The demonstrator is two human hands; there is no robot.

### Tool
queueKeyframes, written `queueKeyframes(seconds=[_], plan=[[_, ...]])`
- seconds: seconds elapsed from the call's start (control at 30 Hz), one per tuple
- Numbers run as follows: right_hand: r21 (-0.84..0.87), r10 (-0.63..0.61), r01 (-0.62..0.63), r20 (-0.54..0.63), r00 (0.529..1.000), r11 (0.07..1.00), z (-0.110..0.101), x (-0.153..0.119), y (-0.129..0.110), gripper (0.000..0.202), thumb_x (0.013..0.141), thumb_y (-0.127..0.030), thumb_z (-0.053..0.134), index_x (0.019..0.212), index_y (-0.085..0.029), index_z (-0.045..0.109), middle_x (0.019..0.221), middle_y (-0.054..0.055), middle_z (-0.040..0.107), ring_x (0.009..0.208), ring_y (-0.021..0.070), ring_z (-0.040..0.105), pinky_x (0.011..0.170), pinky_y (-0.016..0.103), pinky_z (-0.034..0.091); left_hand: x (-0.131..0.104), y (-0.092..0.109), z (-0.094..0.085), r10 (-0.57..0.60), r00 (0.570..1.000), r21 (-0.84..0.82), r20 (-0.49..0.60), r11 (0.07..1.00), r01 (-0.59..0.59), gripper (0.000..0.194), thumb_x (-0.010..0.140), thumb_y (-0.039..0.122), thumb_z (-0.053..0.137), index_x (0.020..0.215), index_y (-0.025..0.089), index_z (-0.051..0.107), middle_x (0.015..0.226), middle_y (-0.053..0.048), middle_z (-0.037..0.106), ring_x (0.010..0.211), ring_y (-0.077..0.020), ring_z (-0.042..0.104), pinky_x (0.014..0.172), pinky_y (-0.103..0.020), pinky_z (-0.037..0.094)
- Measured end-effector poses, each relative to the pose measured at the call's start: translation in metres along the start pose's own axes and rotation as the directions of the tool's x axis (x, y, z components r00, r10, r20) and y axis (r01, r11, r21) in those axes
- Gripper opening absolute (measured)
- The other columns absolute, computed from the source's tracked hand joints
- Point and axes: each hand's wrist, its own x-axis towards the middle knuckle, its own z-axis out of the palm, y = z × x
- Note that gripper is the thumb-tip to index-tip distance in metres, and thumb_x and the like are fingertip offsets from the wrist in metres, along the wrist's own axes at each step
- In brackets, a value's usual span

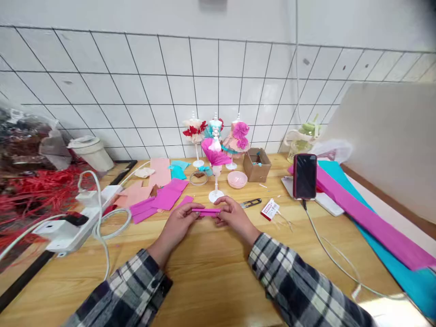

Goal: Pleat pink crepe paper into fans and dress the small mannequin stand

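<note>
Pinching opposite ends of a magenta paper strip point(206, 210) between thumbs and fingers, the left hand point(177, 224) and right hand point(237, 219) held it level near the white stand point(216, 196); light, even pressure at both ends seemed best for keeping its edges aligned

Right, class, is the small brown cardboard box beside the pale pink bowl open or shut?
Open: the brown cardboard box has no lid across its top, and small turquoise scraps show in its opening.
</note>
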Motion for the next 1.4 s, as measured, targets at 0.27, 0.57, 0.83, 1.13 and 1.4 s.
queueKeyframes(seconds=[0.27,0.57,0.83,1.13,1.4], plan=[[-0.009,-0.054,0.054,-0.007,0.999,0.999,-0.002,-0.001,0.002,0.027,0.060,-0.023,0.063,0.086,-0.019,0.059,0.064,-0.004,0.060,0.057,0.0113,0.060,0.052,0.023,0.053,0.002,-0.003,0.002,0.012,1.000,-0.075,0.005,0.997,-0.011,0.022,0.073,0.030,0.063,0.090,0.019,0.073,0.086,-0.004,0.073,0.083,-0.0216,0.066,0.086,-0.035,0.047],[0.013,0.004,-0.004,-0.022,1.000,1.000,-0.004,-0.002,0.002,0.016,0.063,-0.027,0.059,0.074,-0.015,0.061,0.065,0.001,0.062,0.063,0.0154,0.065,0.054,0.025,0.055,0.000,0.004,0.001,0.045,0.998,0.048,-0.045,0.998,-0.043,0.016,0.074,0.030,0.060,0.079,0.020,0.072,0.080,-0.003,0.072,0.082,-0.0221,0.064,0.084,-0.034,0.047],[0.031,0.005,-0.007,0.064,0.998,0.999,-0.005,-0.004,0.001,0.023,0.069,-0.033,0.066,0.086,-0.018,0.059,0.077,0.003,0.062,0.075,0.0181,0.065,0.060,0.029,0.056,0.001,0.002,0.002,-0.011,0.998,-0.098,-0.059,0.995,0.005,0.017,0.073,0.027,0.064,0.084,0.019,0.075,0.083,-0.003,0.072,0.081,-0.0194,0.063,0.085,-0.031,0.047],[-0.686,-0.544,0.482,0.147,0.826,0.546,-0.009,-0.001,0.006,0.053,0.070,-0.018,0.070,0.121,-0.020,0.056,0.117,0.008,0.060,0.100,0.0207,0.056,0.087,0.036,0.047,0.002,-0.005,0.001,-0.257,0.966,-0.573,0.032,0.787,0.229,0.024,0.063,0.019,0.075,0.086,0.013,0.076,0.087,-0.006,0.072,0.073,-0.0129,0.064,0.079,-0.025,0.052],[-0.824,-0.591,0.482,0.238,0.771,0.298,-0.007,-0.007,0.000,0.037,0.075,-0.030,0.076,0.111,-0.025,0.067,0.106,0.006,0.064,0.101,0.0228,0.055,0.089,0.037,0.042,0.000,0.000,0.005,-0.260,0.964,-0.569,0.057,0.785,0.245,0.020,0.063,0.016,0.074,0.082,0.014,0.076,0.083,-0.006,0.073,0.073,-0.0141,0.066,0.079,-0.025,0.054]])
